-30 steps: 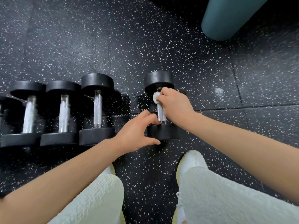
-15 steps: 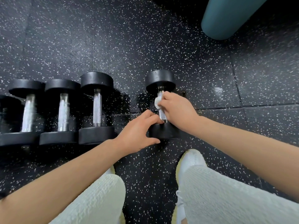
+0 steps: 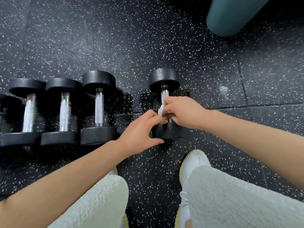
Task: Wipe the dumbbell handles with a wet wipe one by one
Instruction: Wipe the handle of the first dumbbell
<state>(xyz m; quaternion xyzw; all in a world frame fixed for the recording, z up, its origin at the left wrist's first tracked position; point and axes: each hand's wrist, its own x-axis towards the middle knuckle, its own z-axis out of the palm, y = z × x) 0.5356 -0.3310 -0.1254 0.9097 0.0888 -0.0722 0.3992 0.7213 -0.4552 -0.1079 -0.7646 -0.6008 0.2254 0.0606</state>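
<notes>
Wet wipe [image 3: 160,111] has slid down the handle [image 3: 164,94] since a second ago: it was up by the far head and is now low, near the 6 o'clock head, so more bare knurled steel shows above. Right hand [image 3: 182,112] moved down with it, fingers [image 3: 169,102] curled tight round wipe and handle. Left hand [image 3: 139,134] stayed put, fingers on top of the near head and thumb along its front edge, gripping the dumbbell [image 3: 163,79]. The dumbbell lies on the floor [image 3: 148,38] just right of frame centre, its handle running 12 to 6. A row of dumbbells [image 3: 64,111] lies at 9 o'clock, apart from it and parallel, with one cut off by the frame edge. Teal cylinder [image 3: 233,15] at 1 o'clock, well apart. White shoe [image 3: 196,160] and ribbed white trousers [image 3: 230,199] at 5 to 6 o'clock. Both forearms cross the lower frame. Heads are round, matte black; the floor is black rubber with white flecks and tile seams.
</notes>
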